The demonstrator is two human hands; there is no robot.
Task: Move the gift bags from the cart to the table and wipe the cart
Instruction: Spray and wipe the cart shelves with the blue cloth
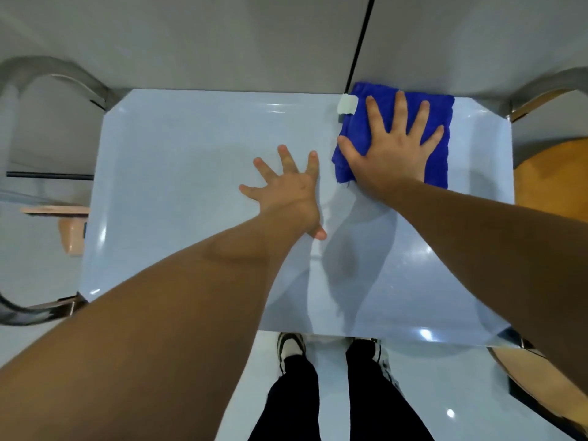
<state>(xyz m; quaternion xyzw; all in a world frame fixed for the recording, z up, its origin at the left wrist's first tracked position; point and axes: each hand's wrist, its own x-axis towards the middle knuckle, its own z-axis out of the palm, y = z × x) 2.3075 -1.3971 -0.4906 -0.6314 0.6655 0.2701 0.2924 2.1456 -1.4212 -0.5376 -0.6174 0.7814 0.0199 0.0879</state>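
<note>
The cart's pale blue glossy top (178, 173) fills the middle of the view. A folded blue cloth (440, 109) with a small white tag lies at its far right corner. My right hand (394, 148) presses flat on the cloth with fingers spread. My left hand (288, 189) rests flat on the bare cart top just left of the cloth, fingers spread. No gift bag is in view.
Curved metal cart handles stand at the left (63, 78) and right (547, 87) ends. A round wooden table edge (553, 183) sits close on the right. A grey wall (222, 43) runs behind the cart. My feet (291, 348) stand on the white floor below.
</note>
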